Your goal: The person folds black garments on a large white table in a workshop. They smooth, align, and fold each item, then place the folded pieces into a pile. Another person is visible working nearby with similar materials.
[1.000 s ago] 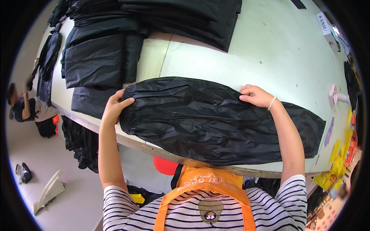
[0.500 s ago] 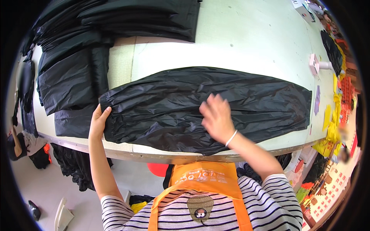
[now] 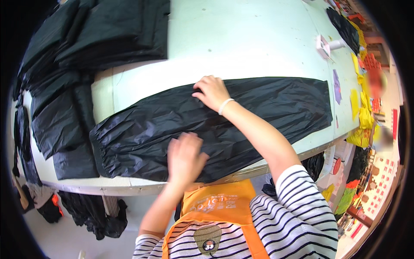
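A long black garment (image 3: 142, 125) of thin, shiny, wrinkled fabric lies across the table, its gathered elastic end at the left. My left hand (image 3: 186, 159) is over the garment's near part, blurred by motion, with its thumb apart from the fingers. At the far edge of the fabric rests my right hand (image 3: 212, 93), palm down. Its fingers are loosely bent, with a gap between thumb and forefinger; neither hand visibly grips the cloth.
Folded black garments (image 3: 116, 34) are stacked at the far left, with more folded black fabric (image 3: 64, 114) beside the elastic end. A white stand-like object (image 3: 322, 46), a purple strip (image 3: 337, 86) and yellow material (image 3: 365, 113) lie along the right side. Black cloth hangs below the table's near edge.
My left hand has left the elastic end and moved right onto the fabric's near part. My right hand has moved from the middle to the far edge. The whole view has shifted.
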Available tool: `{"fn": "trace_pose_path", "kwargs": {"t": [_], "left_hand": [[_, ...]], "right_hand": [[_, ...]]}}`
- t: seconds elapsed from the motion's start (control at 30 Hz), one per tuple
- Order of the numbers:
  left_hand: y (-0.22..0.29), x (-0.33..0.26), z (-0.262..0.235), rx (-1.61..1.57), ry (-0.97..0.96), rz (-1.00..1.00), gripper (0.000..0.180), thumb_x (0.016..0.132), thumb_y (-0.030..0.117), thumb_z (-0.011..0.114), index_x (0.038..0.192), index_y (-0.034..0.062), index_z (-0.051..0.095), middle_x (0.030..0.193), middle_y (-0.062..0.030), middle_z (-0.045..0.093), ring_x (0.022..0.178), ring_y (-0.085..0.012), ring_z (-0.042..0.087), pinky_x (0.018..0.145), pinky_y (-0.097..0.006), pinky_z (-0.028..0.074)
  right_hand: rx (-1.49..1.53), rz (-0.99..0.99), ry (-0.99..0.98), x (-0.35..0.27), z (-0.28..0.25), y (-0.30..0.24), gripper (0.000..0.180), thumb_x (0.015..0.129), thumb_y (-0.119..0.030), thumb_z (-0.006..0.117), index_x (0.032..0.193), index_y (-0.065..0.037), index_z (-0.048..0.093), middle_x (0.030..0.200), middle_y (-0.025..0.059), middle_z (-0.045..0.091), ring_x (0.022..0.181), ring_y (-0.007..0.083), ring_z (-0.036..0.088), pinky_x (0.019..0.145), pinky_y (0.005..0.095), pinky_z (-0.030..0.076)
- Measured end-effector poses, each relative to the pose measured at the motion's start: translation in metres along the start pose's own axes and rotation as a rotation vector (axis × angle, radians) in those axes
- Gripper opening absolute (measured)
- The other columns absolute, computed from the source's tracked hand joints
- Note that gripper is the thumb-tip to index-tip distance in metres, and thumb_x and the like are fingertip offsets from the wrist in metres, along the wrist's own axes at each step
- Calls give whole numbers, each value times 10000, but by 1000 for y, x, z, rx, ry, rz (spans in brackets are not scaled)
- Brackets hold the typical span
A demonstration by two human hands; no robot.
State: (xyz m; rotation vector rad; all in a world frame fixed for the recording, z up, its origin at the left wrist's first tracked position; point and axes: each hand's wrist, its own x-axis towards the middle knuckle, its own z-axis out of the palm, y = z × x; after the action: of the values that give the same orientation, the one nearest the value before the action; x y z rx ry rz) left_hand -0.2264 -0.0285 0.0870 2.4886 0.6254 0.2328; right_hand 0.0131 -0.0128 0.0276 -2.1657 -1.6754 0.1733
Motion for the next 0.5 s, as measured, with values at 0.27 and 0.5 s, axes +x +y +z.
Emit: {"fn": "trace_pose_path", "kwargs": {"t": [0.27, 0.5], "left_hand": [[56, -35, 89, 48, -387, 157, 610, 757, 388, 670, 1292, 139, 515, 1443, -113, 354, 1332, -307, 309, 1083, -521, 190], [129, 18, 137, 172, -327, 45, 680, 732, 449, 683, 1309, 145, 492, 1454, -174, 310, 1356, -369, 241, 1064, -595, 151]], "right_hand": [[33, 74, 133, -6, 10, 31, 185, 791, -254, 627, 865, -85, 618, 960, 78, 612, 973, 246, 545, 815, 398, 394], [60, 208, 28, -114, -32, 72, 681, 829, -441, 588, 1362, -63, 400, 1472, 187, 254, 1371, 390, 187, 1075, 571, 176]]}}
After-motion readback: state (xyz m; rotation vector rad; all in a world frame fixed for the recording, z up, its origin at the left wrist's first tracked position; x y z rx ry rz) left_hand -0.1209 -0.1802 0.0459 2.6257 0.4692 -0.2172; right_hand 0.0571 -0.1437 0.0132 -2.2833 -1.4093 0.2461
